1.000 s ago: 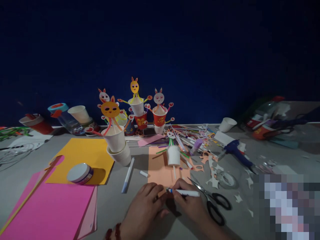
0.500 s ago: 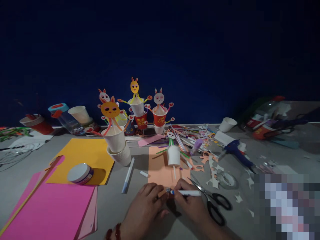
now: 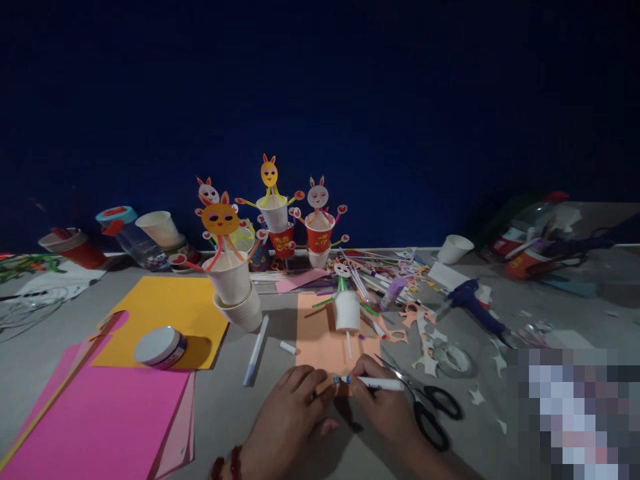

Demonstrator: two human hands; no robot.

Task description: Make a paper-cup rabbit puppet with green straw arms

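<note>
My right hand grips a white marker with a blue end, its tip pointing left at a small paper cutout with dark marks. My left hand is closed at the cutout's edge, thumb and fingers pinching it. Beneath the fingertips lies a sheet of orange paper. On that sheet, beyond my hands, is a white paper cup with a small rabbit face, green strips and a stick. Black-handled scissors lie beside my right hand.
Several cup figures with animal faces stand at the back. A capped marker and a white-lidded jar lie left, near yellow and pink paper. To the right are tape, paper scraps and a blue glue gun.
The marker tip has drawn back slightly to the right from the cutout, showing more of its marks. My left hand stays nearly still.
</note>
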